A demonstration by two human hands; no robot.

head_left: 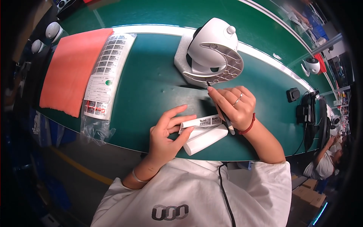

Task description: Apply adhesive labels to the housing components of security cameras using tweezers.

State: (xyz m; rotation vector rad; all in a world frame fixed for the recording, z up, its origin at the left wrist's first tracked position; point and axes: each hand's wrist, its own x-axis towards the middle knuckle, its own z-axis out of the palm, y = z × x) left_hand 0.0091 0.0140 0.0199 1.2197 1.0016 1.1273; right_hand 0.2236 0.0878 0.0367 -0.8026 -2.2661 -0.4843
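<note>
My left hand (164,132) pinches the left end of a curled strip of labels (206,123), with the thumb in front and fingers behind. The strip's white backing (206,140) rolls over toward me. In my right hand (238,108) is a pair of dark tweezers (225,119), their tip pointing away from me, close to the device base. That white rounded device (211,49), which looks like a camera, lies tilted with its ribbed grey base underside (232,68) showing. A white foam block (181,56) supports it. What the tweezer tip holds, if anything, is too small to tell.
On the green table (147,75), an orange foam sheet (73,72) and bagged label sheets (107,68) lie at the left. A small black box (292,95) and black cabled gear (305,109) sit right. Another person (323,162) works at far right.
</note>
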